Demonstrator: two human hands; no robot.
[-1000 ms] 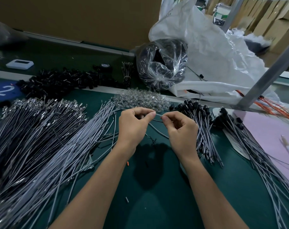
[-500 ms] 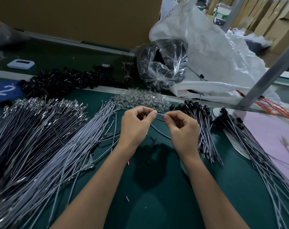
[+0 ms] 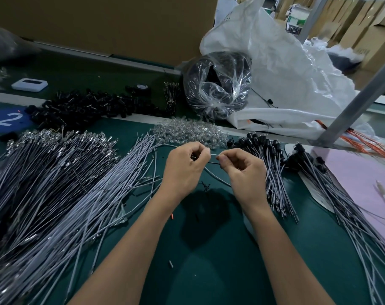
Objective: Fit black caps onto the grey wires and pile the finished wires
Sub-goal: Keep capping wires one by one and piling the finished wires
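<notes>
Centrally, above the dark green worktop (image 3: 209,271), the left hand (image 3: 184,172) and the right hand (image 3: 247,175) meet close together, each with its fingers curled in; the left fingers (image 3: 203,153) pinch one end of a thin grey wire (image 3: 214,155) between thumb and forefinger, and the right fingers (image 3: 225,160) pinch the same wire just beside them, so that a short arc of it bridges the small gap between the two hands while the rest trails down and away behind the right hand; a dark speck inside the left hand's grip may be a black cap, though it is too hidden to be sure. To the left a broad heap of bare grey wires (image 3: 77,205) fans across the worktop, some with silvery metal terminals at their far ends; just right of the right hand lies a bundle of finished wires (image 3: 273,172) with black caps on their far ends, and further right a second capped pile (image 3: 341,205) rests partly on a pale pink sheet (image 3: 363,179). Behind the hands sit a mound of small clear plastic pieces (image 3: 187,130), a scatter of loose black caps (image 3: 88,106), a clear bag of black parts (image 3: 218,84) and a crumpled white plastic sack (image 3: 286,73).
</notes>
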